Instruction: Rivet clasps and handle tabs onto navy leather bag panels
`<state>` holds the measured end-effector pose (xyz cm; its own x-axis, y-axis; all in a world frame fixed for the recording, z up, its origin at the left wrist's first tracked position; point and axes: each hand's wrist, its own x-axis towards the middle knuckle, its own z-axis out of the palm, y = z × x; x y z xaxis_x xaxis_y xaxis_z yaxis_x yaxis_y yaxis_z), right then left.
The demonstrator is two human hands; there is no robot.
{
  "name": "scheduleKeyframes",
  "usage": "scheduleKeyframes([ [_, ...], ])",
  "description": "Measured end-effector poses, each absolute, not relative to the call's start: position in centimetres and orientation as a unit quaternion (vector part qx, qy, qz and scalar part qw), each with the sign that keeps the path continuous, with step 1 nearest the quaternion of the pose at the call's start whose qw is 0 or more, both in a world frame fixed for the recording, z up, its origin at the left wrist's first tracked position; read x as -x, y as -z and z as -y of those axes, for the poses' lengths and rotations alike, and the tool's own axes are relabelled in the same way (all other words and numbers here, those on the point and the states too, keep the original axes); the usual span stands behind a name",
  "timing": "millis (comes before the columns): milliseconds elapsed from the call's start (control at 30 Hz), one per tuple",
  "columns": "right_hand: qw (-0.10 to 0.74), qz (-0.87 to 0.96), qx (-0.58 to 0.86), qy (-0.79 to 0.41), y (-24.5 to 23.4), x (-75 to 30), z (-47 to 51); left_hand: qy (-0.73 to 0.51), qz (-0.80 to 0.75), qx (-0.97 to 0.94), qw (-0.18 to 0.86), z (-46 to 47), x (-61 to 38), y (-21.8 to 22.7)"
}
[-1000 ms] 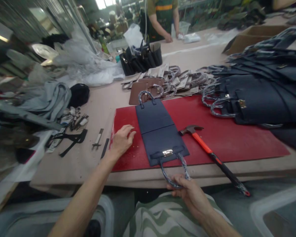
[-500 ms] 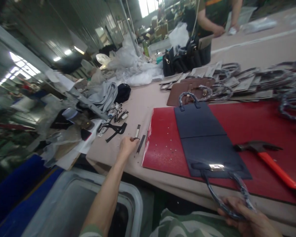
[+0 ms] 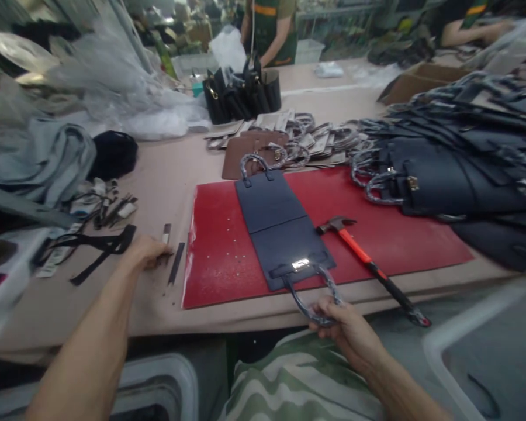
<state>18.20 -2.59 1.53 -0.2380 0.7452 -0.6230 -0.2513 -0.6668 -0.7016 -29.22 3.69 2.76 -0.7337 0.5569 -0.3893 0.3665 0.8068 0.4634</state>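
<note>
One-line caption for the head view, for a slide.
Right hand grips the wrapped handle of a navy bag panel on a red mat; left hand at small tools beside it.

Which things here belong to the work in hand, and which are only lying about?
In hand: navy bag panel, handle held by right hand, red mat beneath, narrow tools at left hand.
Lying about: hammer, pile of navy bags, grey cloth, black strap.

An orange-handled hammer (image 3: 370, 266) lies on the red mat (image 3: 398, 234) beside stacked navy bags (image 3: 460, 175).
</note>
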Motion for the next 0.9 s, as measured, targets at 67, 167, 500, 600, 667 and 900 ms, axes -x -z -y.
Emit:
scheduleKeyframes([
  [67,0.34,0.232,0.511,-0.755,-1.3,-18.6,2.7,-0.188,-0.915,-0.207,0.292,-3.6,29.2,-3.0],
  [167,0.349,0.206,0.499,-0.766,-1.0,-19.4,3.0,-0.274,-0.871,-0.197,0.358,-2.4,28.6,-3.8],
  [500,0.358,0.196,0.394,-0.824,-2.5,-20.6,3.3,-0.62,-0.544,-0.267,0.498,0.7,11.5,-3.8],
  [600,0.361,0.205,0.363,-0.834,-3.0,-20.7,3.2,-0.601,-0.532,-0.342,0.489,0.1,7.0,-2.8],
  [667,0.38,0.201,0.337,-0.838,-3.2,-20.5,3.0,-0.553,-0.557,-0.399,0.473,-0.3,5.6,-1.9],
  [900,0.483,0.058,0.312,-0.816,-2.9,-17.8,1.8,-0.563,-0.538,-0.364,0.511,-0.7,5.5,0.6],
])
